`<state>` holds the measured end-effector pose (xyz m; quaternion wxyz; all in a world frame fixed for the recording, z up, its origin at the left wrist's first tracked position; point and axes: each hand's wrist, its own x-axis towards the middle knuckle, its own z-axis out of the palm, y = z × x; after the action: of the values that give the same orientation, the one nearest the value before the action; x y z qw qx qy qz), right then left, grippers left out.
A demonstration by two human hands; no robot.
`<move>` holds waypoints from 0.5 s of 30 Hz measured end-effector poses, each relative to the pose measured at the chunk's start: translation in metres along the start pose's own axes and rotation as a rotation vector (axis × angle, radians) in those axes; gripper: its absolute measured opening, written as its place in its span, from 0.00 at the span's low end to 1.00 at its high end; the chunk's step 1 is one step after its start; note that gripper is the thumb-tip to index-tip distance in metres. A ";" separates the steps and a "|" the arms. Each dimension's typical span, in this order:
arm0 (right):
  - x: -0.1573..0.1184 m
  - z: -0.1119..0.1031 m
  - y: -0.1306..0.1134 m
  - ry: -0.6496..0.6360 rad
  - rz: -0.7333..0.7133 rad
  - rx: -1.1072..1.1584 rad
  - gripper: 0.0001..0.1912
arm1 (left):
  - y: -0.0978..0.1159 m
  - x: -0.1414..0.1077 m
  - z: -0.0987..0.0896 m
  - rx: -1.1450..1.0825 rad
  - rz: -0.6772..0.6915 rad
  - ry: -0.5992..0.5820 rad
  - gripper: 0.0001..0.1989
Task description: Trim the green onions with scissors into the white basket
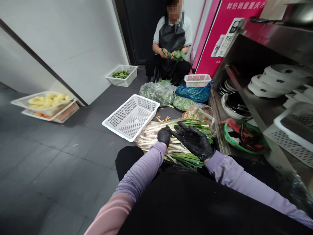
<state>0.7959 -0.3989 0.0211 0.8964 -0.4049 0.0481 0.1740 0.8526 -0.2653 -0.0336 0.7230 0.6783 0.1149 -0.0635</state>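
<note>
My left hand, in a black glove, is closed over a pile of scallions. Its fingers meet a fingertip of my right glove; whether they pinch it or something small I cannot tell. Beside it, my right hand, also black-gloved, is open with fingers stretched out and nothing visible in the palm. The scallions lie on plastic on the floor, white stalks to the left and green leaves to the right. Just beyond them on the left stands a white perforated basket with nothing in it.
Bagged greens, a blue bag and a small white basket lie ahead. A co-worker sits behind them holding leafy greens. A metal shelf with dishes borders the right. Baskets of potatoes and green vegetables stand left.
</note>
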 end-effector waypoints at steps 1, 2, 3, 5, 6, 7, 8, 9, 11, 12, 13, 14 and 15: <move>-0.004 0.002 0.000 -0.029 0.023 -0.026 0.17 | 0.004 0.007 -0.006 0.006 -0.005 0.057 0.13; -0.009 0.003 0.000 -0.062 0.051 -0.056 0.18 | 0.007 0.012 -0.011 -0.003 -0.010 0.098 0.10; -0.014 0.005 -0.002 -0.091 0.077 -0.085 0.18 | 0.010 0.014 -0.015 -0.020 -0.015 0.119 0.08; -0.022 0.005 -0.008 -0.117 0.096 -0.128 0.20 | 0.013 0.012 -0.019 -0.071 -0.032 0.136 0.07; -0.024 0.004 -0.011 -0.110 0.090 -0.141 0.20 | 0.013 0.008 -0.019 -0.103 -0.034 0.117 0.08; -0.024 0.003 -0.014 -0.095 0.079 -0.147 0.21 | 0.013 0.003 -0.018 -0.132 -0.021 0.077 0.09; -0.023 0.001 -0.016 -0.080 0.069 -0.147 0.21 | 0.012 -0.002 -0.015 -0.149 0.005 0.018 0.09; -0.020 0.000 -0.017 -0.067 0.062 -0.147 0.22 | 0.011 -0.008 -0.013 -0.153 0.039 -0.053 0.08; -0.013 -0.003 -0.016 -0.059 0.067 -0.151 0.22 | 0.009 -0.015 -0.008 -0.110 0.117 -0.168 0.08; -0.009 -0.003 -0.014 -0.065 0.068 -0.155 0.23 | 0.008 -0.016 -0.006 -0.062 0.159 -0.200 0.07; -0.006 -0.002 -0.012 -0.076 0.072 -0.165 0.23 | 0.007 -0.016 -0.006 0.015 0.209 -0.219 0.07; -0.004 0.000 -0.010 -0.087 0.077 -0.178 0.23 | 0.007 -0.015 -0.007 0.112 0.265 -0.226 0.07; -0.003 0.002 -0.008 -0.096 0.084 -0.194 0.24 | 0.006 -0.013 -0.009 0.211 0.315 -0.216 0.07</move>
<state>0.7957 -0.4035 0.0289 0.8461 -0.4786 0.0052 0.2345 0.8404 -0.2564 -0.0254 0.6570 0.7491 -0.0780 -0.0338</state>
